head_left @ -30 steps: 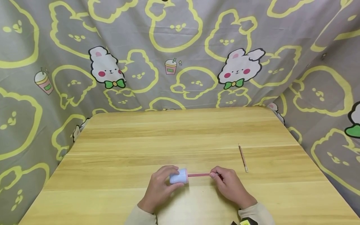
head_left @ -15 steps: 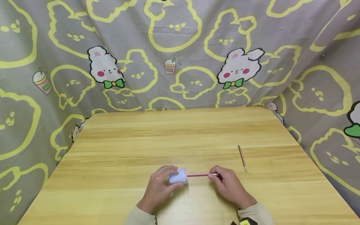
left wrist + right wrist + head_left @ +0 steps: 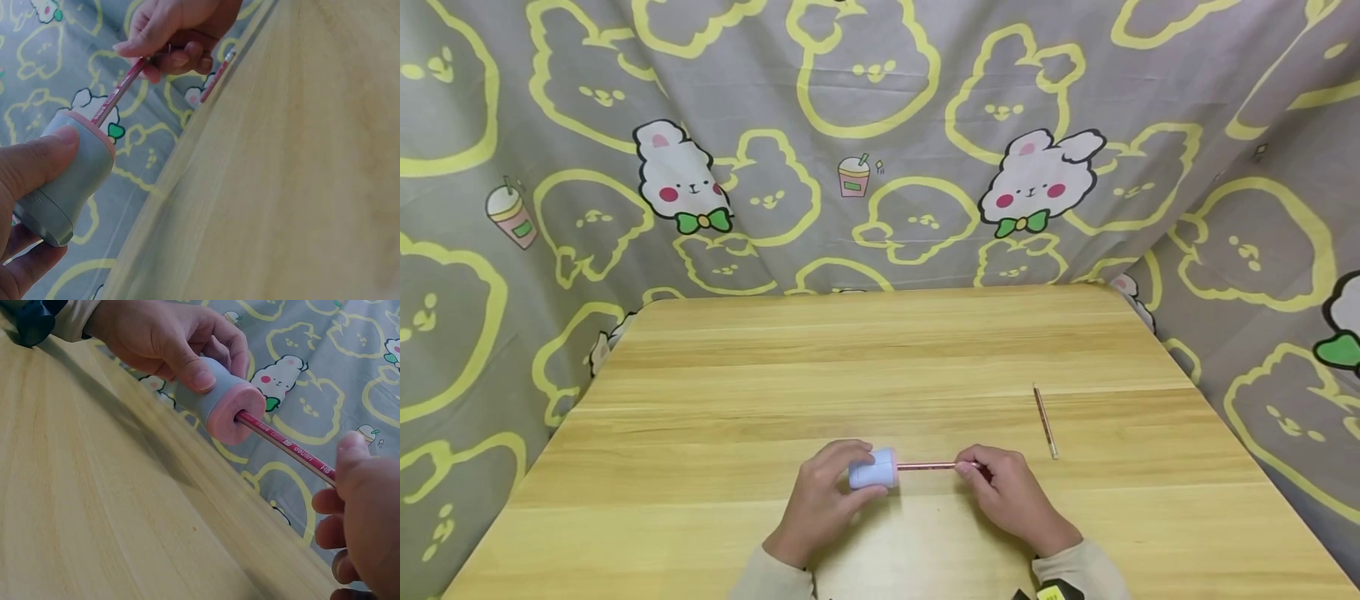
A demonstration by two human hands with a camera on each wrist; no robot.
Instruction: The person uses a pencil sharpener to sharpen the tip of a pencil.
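Observation:
My left hand (image 3: 827, 500) grips a light blue pencil sharpener (image 3: 872, 471) with a pink end, thumb on one side and fingers on the other. The sharpener lies sideways, its pink end turned to the right. A red pencil (image 3: 287, 445) sticks into the hole in that pink face; its tip is hidden inside. My right hand (image 3: 1011, 492) pinches the pencil's other end between thumb and index finger, as the left wrist view also shows. Both hands are close over the near middle of the wooden table, the pencil running level between them.
A second pencil (image 3: 1045, 422) lies on the wooden table (image 3: 775, 375), beyond and right of my right hand. Behind the table's far edge hangs a grey curtain (image 3: 917, 108) with yellow cartoon outlines, which continues down both sides.
The pencil looked doubled one second ago and now shows as a single line, a different side of it facing up. Both hands stay nearly in place.

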